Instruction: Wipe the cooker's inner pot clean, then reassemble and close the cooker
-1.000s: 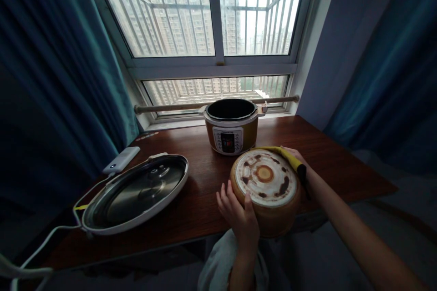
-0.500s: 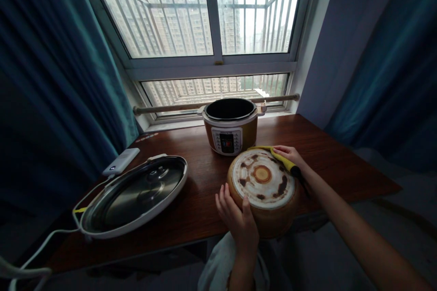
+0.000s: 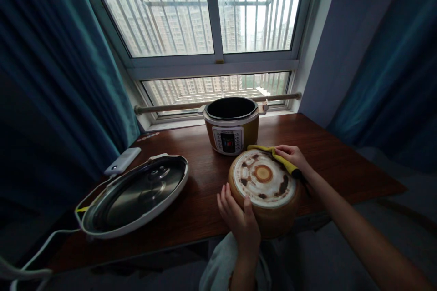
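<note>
An upturned inner pot [image 3: 263,186] with a stained, whitish bottom leans at the table's front edge. My left hand [image 3: 239,220] grips its near left side, thumb on the rim. My right hand [image 3: 292,157] presses a yellow cloth [image 3: 273,153] against the pot's far right rim, fingers curled over it. Behind the pot stands the golden cooker body [image 3: 232,125], open and dark inside.
The cooker's lid [image 3: 134,195] lies upside down on the left of the wooden table [image 3: 334,159]. A white power bank [image 3: 122,160] with a cable sits beside it. A window with bars is ahead; dark teal curtains hang on both sides.
My right hand with the cloth has slid a little to the left along the pot's far rim. The left hand keeps its grip.
</note>
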